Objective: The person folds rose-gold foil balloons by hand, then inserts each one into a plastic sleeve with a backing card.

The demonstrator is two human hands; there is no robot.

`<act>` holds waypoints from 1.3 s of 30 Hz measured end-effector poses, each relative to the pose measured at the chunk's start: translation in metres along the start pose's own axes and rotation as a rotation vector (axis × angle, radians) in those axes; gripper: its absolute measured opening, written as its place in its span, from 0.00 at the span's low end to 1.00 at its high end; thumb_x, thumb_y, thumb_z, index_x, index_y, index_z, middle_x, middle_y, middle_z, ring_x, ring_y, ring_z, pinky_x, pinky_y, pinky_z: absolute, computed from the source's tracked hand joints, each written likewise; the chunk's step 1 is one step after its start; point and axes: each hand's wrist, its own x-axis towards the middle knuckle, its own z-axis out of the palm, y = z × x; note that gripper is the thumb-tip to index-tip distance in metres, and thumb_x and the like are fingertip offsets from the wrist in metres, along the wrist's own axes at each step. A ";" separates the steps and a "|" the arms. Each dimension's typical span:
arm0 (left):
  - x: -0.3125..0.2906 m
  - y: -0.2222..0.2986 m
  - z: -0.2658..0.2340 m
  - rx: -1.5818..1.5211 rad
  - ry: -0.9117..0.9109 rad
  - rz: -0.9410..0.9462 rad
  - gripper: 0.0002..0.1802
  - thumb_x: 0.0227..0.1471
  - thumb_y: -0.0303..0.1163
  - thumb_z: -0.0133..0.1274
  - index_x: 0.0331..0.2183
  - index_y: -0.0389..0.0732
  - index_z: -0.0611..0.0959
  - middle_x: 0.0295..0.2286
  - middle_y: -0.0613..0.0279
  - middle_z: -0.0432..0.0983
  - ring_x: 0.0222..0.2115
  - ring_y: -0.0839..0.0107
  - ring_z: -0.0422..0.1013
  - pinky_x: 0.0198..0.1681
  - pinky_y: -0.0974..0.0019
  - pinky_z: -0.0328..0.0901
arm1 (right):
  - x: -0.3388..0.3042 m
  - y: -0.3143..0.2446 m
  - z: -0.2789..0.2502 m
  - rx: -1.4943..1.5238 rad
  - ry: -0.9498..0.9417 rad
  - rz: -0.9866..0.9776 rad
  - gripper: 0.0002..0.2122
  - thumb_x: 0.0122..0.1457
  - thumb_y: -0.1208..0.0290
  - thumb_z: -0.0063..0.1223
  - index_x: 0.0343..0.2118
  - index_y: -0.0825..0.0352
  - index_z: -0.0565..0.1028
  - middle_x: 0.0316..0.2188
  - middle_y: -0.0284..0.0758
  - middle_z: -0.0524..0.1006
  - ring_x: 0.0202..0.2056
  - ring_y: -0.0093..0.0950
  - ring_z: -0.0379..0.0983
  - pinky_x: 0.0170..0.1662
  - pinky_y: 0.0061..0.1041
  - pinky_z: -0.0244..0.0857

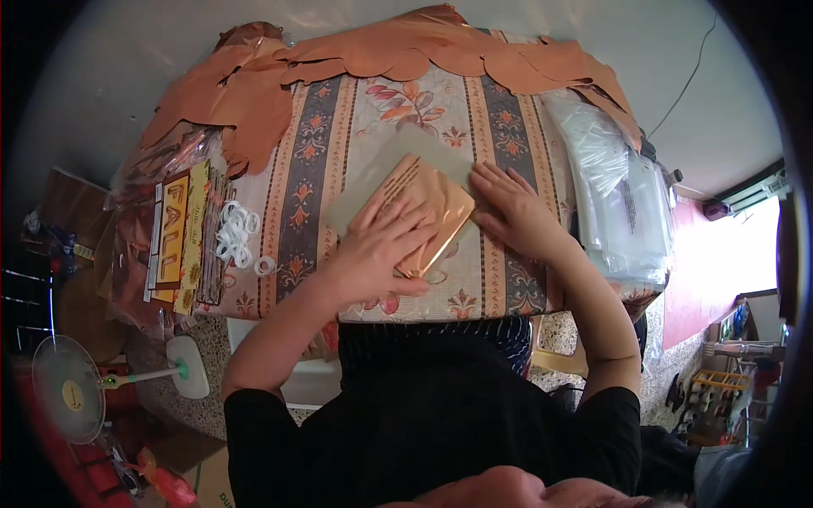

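Note:
A shiny copper-coloured folded packet (446,203) lies aslant near the middle of the table, on or inside a translucent plastic bag (415,140) that sticks out beyond its far and left sides. My left hand (377,245) rests flat across the packet with its fingers spread, covering its near left part. At the packet's right side, my right hand (518,212) lies palm down with fingers stretched out, its fingertips by the bag's right edge. Neither hand grips anything. Small dark printing shows on the packet's upper left part.
Copper-coloured scalloped sheets (364,57) drape along the far edge. To the left are printed cards (178,233), white plastic rings (237,233) and crinkled clear wrapping. Clear plastic bags (622,216) are stacked at the right. A fan (72,389) stands at the lower left.

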 end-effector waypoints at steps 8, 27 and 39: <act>-0.023 -0.002 0.000 -0.121 0.169 -0.104 0.29 0.46 0.33 0.59 0.52 0.38 0.76 0.56 0.54 0.67 0.58 0.55 0.61 0.62 0.50 0.52 | -0.040 -0.028 -0.007 -0.310 0.107 0.084 0.25 0.50 0.60 0.62 0.49 0.67 0.73 0.51 0.38 0.71 0.55 0.38 0.65 0.56 0.38 0.55; -0.026 0.058 0.031 0.056 0.252 -0.007 0.23 0.49 0.38 0.57 0.46 0.37 0.79 0.47 0.57 0.73 0.50 0.61 0.65 0.55 0.56 0.58 | -0.006 -0.060 0.022 -0.331 -0.058 -0.216 0.09 0.49 0.67 0.58 0.26 0.65 0.70 0.22 0.34 0.71 0.22 0.31 0.75 0.23 0.28 0.69; -0.028 0.054 0.031 0.066 0.226 0.001 0.20 0.48 0.39 0.58 0.41 0.37 0.80 0.45 0.56 0.74 0.50 0.60 0.66 0.57 0.54 0.56 | 0.000 -0.073 0.043 -0.615 0.002 -0.166 0.10 0.42 0.70 0.56 0.26 0.66 0.68 0.22 0.35 0.71 0.19 0.30 0.73 0.22 0.28 0.66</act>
